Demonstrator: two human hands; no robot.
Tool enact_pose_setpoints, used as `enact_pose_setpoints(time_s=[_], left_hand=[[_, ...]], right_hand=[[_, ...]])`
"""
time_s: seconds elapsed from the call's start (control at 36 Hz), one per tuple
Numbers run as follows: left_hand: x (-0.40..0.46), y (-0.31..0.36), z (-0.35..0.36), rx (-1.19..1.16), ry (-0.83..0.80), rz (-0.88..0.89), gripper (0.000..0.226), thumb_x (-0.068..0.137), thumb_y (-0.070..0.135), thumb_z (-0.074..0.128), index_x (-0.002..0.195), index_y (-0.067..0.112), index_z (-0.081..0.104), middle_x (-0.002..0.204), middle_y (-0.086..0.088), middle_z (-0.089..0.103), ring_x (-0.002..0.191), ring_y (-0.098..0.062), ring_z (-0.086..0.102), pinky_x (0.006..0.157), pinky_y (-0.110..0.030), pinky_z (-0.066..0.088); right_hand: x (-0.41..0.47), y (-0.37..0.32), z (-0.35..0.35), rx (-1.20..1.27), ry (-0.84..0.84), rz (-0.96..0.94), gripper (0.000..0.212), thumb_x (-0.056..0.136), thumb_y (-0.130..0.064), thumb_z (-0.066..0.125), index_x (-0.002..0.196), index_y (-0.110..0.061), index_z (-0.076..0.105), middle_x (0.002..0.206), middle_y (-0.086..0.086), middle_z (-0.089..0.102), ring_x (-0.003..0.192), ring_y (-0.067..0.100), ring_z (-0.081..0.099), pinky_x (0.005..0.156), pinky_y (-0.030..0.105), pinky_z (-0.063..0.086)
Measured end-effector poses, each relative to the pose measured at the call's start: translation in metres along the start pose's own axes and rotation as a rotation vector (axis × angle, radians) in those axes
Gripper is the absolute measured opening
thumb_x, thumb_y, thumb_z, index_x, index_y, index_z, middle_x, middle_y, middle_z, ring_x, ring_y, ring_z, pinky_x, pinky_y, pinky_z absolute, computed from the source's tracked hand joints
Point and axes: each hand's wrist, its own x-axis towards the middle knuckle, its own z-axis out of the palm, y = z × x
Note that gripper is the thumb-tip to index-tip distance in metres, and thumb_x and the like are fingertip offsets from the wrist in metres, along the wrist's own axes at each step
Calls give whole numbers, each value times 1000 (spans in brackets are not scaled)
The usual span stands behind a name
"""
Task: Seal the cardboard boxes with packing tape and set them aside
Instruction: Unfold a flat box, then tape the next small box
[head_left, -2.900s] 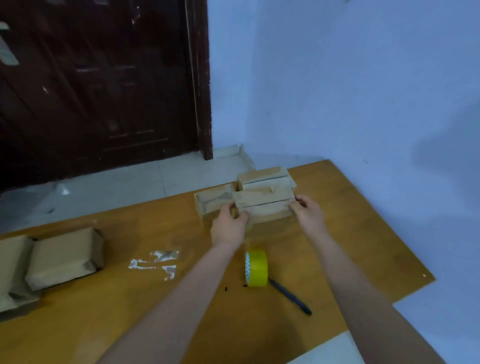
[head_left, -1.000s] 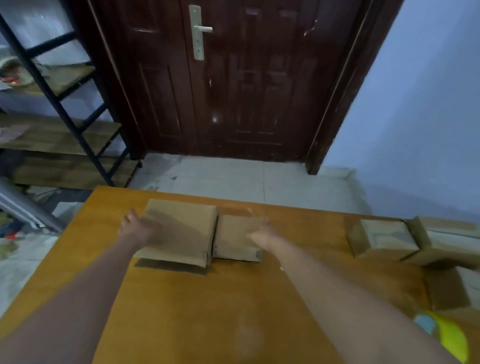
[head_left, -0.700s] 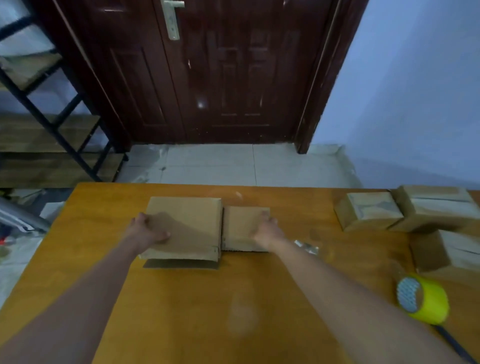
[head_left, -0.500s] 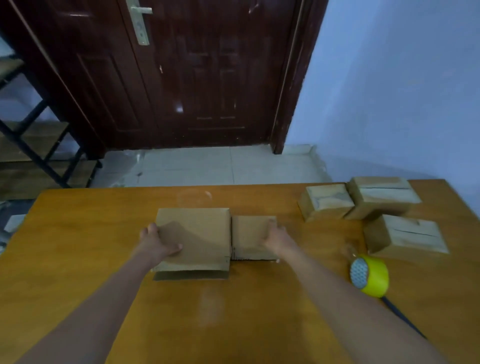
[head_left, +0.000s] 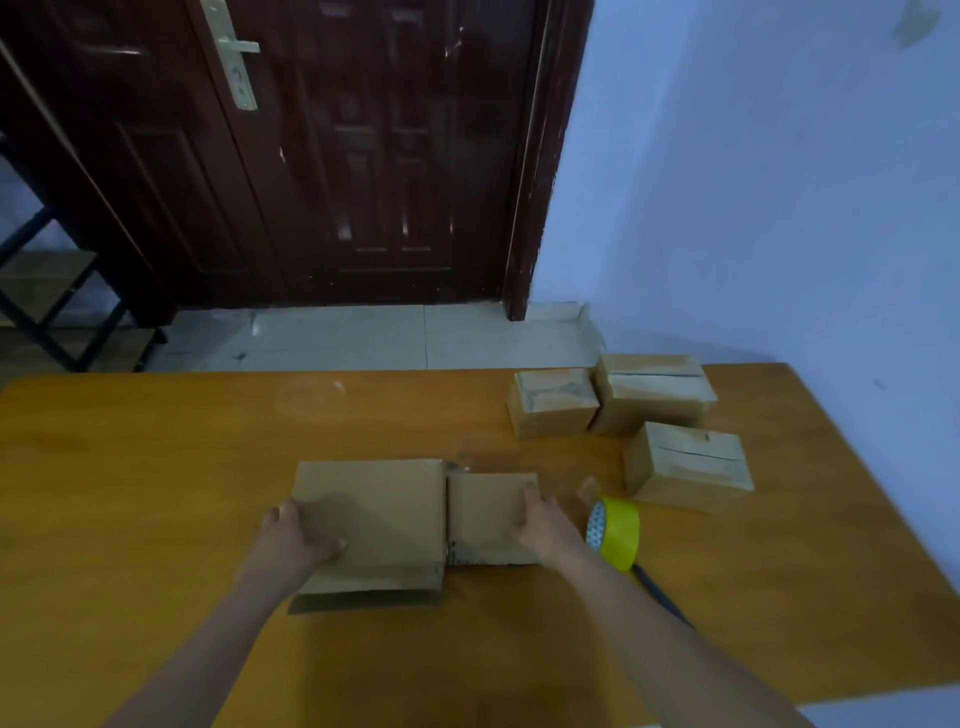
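Observation:
Two plain cardboard boxes lie side by side in the middle of the wooden table (head_left: 156, 467): a larger box (head_left: 379, 509) on the left and a smaller box (head_left: 488, 514) on the right. My left hand (head_left: 296, 540) grips the left side of the larger box, thumb on top. My right hand (head_left: 545, 525) holds the right edge of the smaller box. A yellow roll of packing tape (head_left: 615, 532) stands on edge just right of my right hand. Three taped boxes sit at the far right: one (head_left: 553, 402), a second (head_left: 652, 389) and a third (head_left: 688, 465).
A dark pen (head_left: 662, 597) lies behind the tape roll, partly hidden by my right forearm. A dark wooden door (head_left: 337, 156) and tiled floor lie beyond the table's far edge. A blue wall runs along the right; a metal shelf frame (head_left: 47, 312) stands at the left.
Since the earliest frame my hands left the taped boxes at the right and took hold of the two plain boxes. These have slid right and toward me, close to the tape roll.

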Motion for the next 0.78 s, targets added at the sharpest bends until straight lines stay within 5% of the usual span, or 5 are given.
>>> enact_pose_setpoints(time_s=[0.17,0.25,0.31,0.61,0.78], left_hand=[[-34,45,16,199,216,151,60,95,38,51,144,12,26,154,-10,13,138,-33,23,103,-42,37],[-60,87,43,8,162,434,32,99,24,45,129,13,39,138,-3,30,85,-18,54,60,-24,41],[-75,114,69,-34,50,536,24,100,23,44,123,16,43,119,0,42,72,-12,50,60,-26,41],[-51,113,120,31,190,274,46,99,30,43,138,9,31,138,-8,33,128,-24,33,106,-32,33],[-33,114,110,-99,-116,259,80,94,33,56,152,13,5,154,-9,22,138,-27,29,110,-38,33]], right_hand=[[1,4,1,60,39,-45,74,96,-25,48,152,-20,0,153,17,11,132,36,35,103,40,40],[0,7,4,74,86,-72,74,96,-21,48,151,-29,-1,150,12,13,130,37,34,99,42,44],[0,12,8,53,82,-90,71,96,-21,49,150,-35,4,150,13,15,130,38,33,99,44,43],[3,29,15,58,74,-171,71,95,-31,51,150,-33,6,143,11,25,111,30,51,82,37,53],[3,34,17,183,11,-188,75,93,-33,56,149,-37,5,141,10,29,106,26,55,83,35,54]])
